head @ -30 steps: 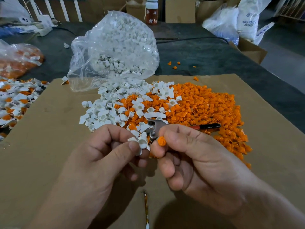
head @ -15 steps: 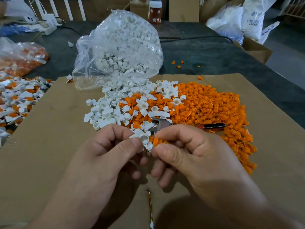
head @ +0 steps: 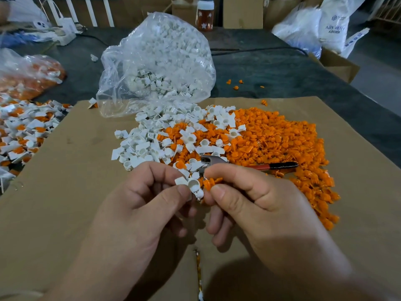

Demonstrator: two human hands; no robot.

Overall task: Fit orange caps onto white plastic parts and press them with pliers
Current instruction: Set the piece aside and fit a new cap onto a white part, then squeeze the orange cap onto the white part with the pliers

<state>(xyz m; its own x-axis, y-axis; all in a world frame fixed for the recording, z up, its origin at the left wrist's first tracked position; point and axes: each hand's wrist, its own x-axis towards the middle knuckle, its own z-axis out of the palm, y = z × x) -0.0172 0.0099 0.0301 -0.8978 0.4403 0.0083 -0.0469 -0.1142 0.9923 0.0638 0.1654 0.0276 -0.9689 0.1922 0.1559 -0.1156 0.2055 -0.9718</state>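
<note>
Pinching a white part [head: 192, 184] between thumb and forefinger of the left hand [head: 138, 209], its open cup facing up. Gripping an orange cap [head: 211, 183] in the fingertips of the right hand [head: 262, 211], just beside the cup's rim; touching it or not, impossible to tell. Working low over a cardboard sheet [head: 65, 170] covering the dark tabletop [head: 271, 68]. Leaving the pliers [head: 217, 160] lying untouched just beyond both hands, handles pointing right. Facing a heap of orange caps [head: 273, 137] to the right and loose white parts [head: 145, 148] to the left, these spilling from a clear bag [head: 156, 61] behind. Flanking, at far left, a pile of white-and-orange pieces [head: 21, 129].
</note>
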